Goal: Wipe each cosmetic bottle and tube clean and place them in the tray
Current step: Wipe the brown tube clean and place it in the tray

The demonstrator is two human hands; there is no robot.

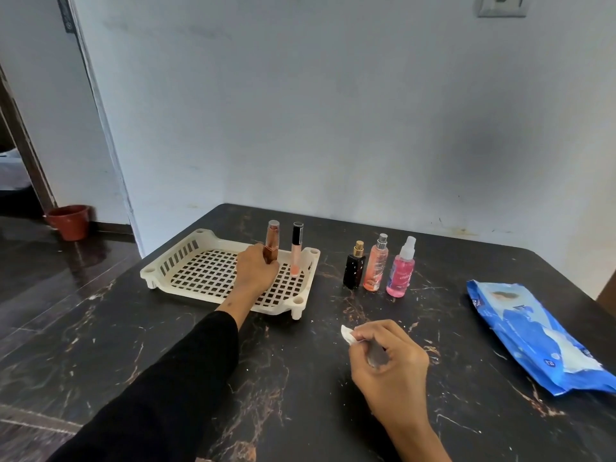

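The grip of the left hand (256, 270) is closed round the lower part of a copper-brown cosmetic tube (271, 241), which stands upright inside the cream slotted tray (186, 258) near its far wall; the fingers hide the tube's base, so whether it rests on the grid floor cannot be told. Just beside it in the tray stands a peach lip-gloss tube (296, 250) with a black cap, upright and untouched.

The right hand (386, 358) hovers low over the dark marbled tabletop (300, 395), its grip pinching a small white wipe (347, 334) between thumb and curled fingers; only a corner of the wipe pokes out, the rest being lost in the fist.

To the right of the tray, out on the tabletop, three bottles stand in a row: a dark bottle with a gold cap (354, 271), a peach spray bottle (376, 265), and a pink spray bottle (401, 271) with a clear cap. Their labels are too small to read.

A blue pack of wipes (533, 338) lies near the right edge, its far corner cut off by the frame. A black sleeve (160, 388) covers the left forearm. A terracotta pot (69, 222) sits on the floor by the doorway.
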